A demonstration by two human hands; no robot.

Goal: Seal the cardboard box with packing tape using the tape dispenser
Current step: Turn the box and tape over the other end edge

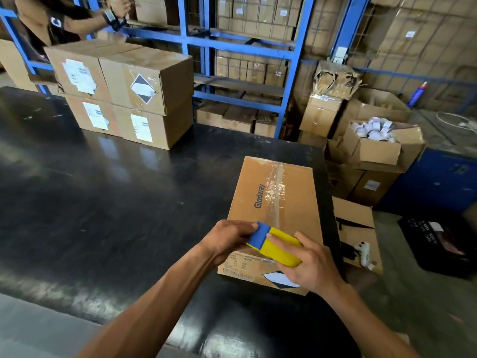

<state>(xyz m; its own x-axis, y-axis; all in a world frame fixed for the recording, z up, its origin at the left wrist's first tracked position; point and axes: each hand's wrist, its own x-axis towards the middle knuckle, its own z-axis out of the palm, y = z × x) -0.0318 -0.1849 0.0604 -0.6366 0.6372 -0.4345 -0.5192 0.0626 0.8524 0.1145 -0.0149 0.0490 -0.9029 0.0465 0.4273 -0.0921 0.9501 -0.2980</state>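
Observation:
A brown cardboard box [296, 210] printed "Glodway" lies on the black table [116, 202], near its right edge. A strip of clear packing tape [277, 189] runs along the box's top seam from the far edge toward me. A yellow tape dispenser with a blue front [273, 241] sits on the near end of the box top, at the tape's end. My right hand [312, 264] grips the yellow body. My left hand [227, 240] pinches the blue front.
Four stacked sealed boxes [134, 99] stand at the table's far left, where another person's arm [85, 21] reaches toward the blue shelving [291, 81]. Right of the table sit open cartons, one holding tape rolls [374, 130], and a black crate [444, 244] on the floor.

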